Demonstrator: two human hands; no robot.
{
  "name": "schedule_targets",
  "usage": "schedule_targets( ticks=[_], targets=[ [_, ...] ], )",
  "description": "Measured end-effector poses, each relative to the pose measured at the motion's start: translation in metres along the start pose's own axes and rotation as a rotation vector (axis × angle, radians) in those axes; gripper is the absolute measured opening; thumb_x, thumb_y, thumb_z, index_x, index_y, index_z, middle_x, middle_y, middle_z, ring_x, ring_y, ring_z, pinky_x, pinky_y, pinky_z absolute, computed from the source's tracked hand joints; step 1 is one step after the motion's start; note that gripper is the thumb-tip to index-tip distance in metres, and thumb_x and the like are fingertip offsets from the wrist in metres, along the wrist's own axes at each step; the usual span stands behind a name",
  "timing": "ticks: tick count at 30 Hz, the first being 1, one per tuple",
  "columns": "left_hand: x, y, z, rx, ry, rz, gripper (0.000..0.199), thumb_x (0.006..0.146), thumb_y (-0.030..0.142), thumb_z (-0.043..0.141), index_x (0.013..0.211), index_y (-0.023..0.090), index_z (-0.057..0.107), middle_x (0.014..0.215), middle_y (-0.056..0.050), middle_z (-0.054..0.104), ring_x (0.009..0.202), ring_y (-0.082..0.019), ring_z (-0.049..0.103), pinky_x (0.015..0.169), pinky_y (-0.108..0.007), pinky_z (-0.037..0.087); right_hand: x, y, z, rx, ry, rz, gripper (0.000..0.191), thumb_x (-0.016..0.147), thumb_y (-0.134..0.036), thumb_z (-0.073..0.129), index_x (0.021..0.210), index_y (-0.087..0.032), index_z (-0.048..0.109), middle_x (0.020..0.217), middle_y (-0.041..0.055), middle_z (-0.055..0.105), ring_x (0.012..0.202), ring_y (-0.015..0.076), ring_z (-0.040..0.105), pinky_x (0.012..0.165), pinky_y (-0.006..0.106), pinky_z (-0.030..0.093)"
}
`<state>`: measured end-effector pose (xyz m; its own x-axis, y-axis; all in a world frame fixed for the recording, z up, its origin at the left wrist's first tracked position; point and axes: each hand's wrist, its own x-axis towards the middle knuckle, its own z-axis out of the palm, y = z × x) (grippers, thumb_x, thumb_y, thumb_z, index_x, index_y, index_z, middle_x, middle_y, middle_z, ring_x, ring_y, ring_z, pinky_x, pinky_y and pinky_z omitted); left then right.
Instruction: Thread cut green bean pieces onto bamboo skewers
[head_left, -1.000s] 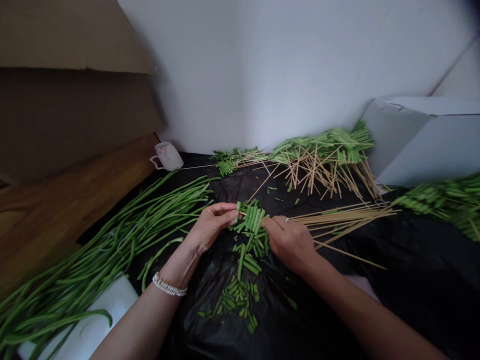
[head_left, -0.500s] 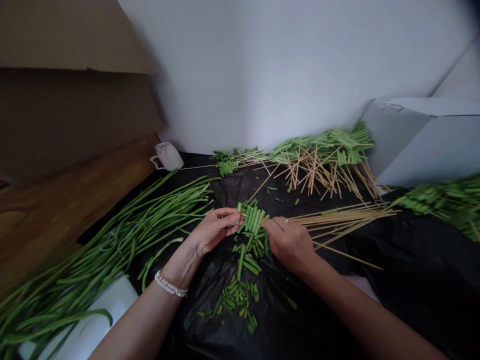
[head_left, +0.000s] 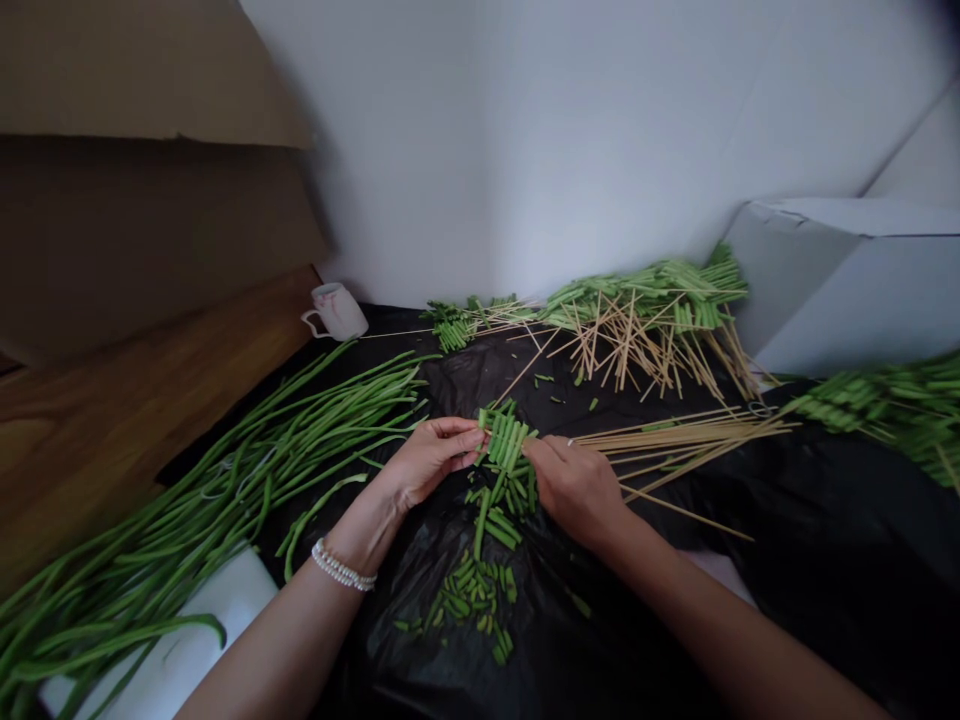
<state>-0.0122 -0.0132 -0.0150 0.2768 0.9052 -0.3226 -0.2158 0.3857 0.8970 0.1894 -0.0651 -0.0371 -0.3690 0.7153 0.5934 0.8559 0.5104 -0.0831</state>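
Observation:
Between my hands, a row of short green bean pieces sits side by side on a thin skewer that is mostly hidden. My left hand pinches the skewer at the row's left end, thumb and fingers together, beside one bean piece. At the right end, my right hand has its fingers closed round the skewer, with the fingertips against the last pieces. Loose cut bean pieces lie below on the black plastic sheet. Bare wooden skewers fan out just right of my right hand.
Long uncut beans cover the left side, partly over a white block. A white mug stands behind them. Filled skewers are piled along the wall, more at right near a white box.
Both hands hold nearly the same place on the row of bean pieces. The lowest bare skewer beside my right hand has shifted slightly to the left.

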Motion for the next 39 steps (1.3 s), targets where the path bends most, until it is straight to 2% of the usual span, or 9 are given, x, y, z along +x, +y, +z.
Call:
schedule_targets(
  ticks=[7,10,15,17,21,25,30,35,39],
  targets=[
    [-0.003,-0.001,0.006,0.011,0.020,0.005,0.027,0.051,0.021,0.088,0.071,0.013,0.071,0.070,0.000,0.066,0.063,-0.008,0.059,0.065,-0.022,0.049,0.002,-0.001,-0.001,-0.025,0.044,-0.033,0.023,0.088,-0.010,0.043,0.091,-0.017,0.065,0.071,0.0004,0.059,0.066,0.0133,0.048,0.060,0.027,0.031],
    [-0.004,0.004,0.005,0.038,0.015,0.072,0.025,0.055,0.023,0.086,0.074,0.014,0.071,0.071,0.000,0.066,0.063,-0.007,0.058,0.065,-0.022,0.048,0.003,0.002,-0.001,-0.055,0.068,-0.060,0.024,0.088,-0.012,0.043,0.098,-0.016,0.064,0.072,0.0010,0.059,0.068,0.0137,0.049,0.061,0.027,0.032],
    [-0.001,0.014,-0.008,0.032,0.119,0.251,0.028,0.062,0.030,0.082,0.084,0.017,0.072,0.080,-0.001,0.069,0.070,-0.009,0.060,0.071,-0.023,0.048,0.004,0.013,-0.003,-0.136,0.101,-0.024,0.028,0.089,-0.012,0.042,0.107,-0.014,0.063,0.077,0.0025,0.062,0.072,0.0141,0.052,0.063,0.027,0.033],
    [0.002,0.015,-0.015,0.124,0.196,0.350,0.027,0.066,0.034,0.079,0.086,0.017,0.072,0.080,-0.002,0.070,0.074,-0.012,0.062,0.073,-0.024,0.048,0.004,0.019,-0.004,-0.174,0.124,0.024,0.027,0.089,-0.012,0.042,0.107,-0.015,0.063,0.077,0.0025,0.062,0.071,0.0143,0.052,0.063,0.027,0.033],
    [0.010,0.009,-0.023,0.562,0.311,0.543,0.019,0.070,0.035,0.075,0.079,0.018,0.074,0.081,-0.005,0.071,0.076,-0.017,0.061,0.078,-0.028,0.045,0.005,0.028,-0.005,-0.239,0.118,0.081,0.024,0.089,-0.016,0.046,0.105,-0.016,0.064,0.074,0.0020,0.061,0.070,0.0147,0.052,0.060,0.027,0.030],
    [0.013,0.000,-0.021,0.903,0.178,0.678,0.014,0.079,0.032,0.067,0.086,0.024,0.076,0.089,-0.007,0.071,0.087,-0.022,0.059,0.089,-0.034,0.040,0.006,0.030,-0.005,-0.263,0.107,0.093,0.022,0.089,-0.017,0.047,0.102,-0.017,0.065,0.073,0.0015,0.061,0.068,0.0146,0.052,0.059,0.028,0.029],
    [0.014,-0.008,-0.012,1.230,-0.014,0.834,0.027,0.087,0.030,0.056,0.111,0.030,0.070,0.110,-0.008,0.065,0.103,-0.025,0.051,0.094,-0.038,0.035,0.006,0.027,-0.005,-0.264,0.095,0.087,0.023,0.091,-0.018,0.045,0.103,-0.017,0.064,0.074,0.0016,0.062,0.069,0.0147,0.052,0.060,0.027,0.029],
    [0.018,-0.013,-0.009,1.421,-0.033,0.843,0.028,0.091,0.031,0.049,0.111,0.025,0.068,0.104,-0.008,0.063,0.098,-0.023,0.049,0.089,-0.038,0.039,0.006,0.025,-0.007,-0.257,0.096,0.086,0.024,0.092,-0.018,0.044,0.103,-0.017,0.064,0.075,0.0017,0.062,0.069,0.0144,0.052,0.060,0.027,0.028],
    [0.020,-0.015,-0.008,1.437,-0.007,0.846,0.020,0.090,0.029,0.053,0.100,0.022,0.068,0.100,-0.006,0.065,0.098,-0.023,0.050,0.087,-0.037,0.040,0.006,0.023,-0.009,-0.252,0.083,0.082,0.025,0.092,-0.018,0.043,0.104,-0.018,0.065,0.074,0.0021,0.062,0.068,0.0145,0.052,0.059,0.027,0.027]
  ],
)
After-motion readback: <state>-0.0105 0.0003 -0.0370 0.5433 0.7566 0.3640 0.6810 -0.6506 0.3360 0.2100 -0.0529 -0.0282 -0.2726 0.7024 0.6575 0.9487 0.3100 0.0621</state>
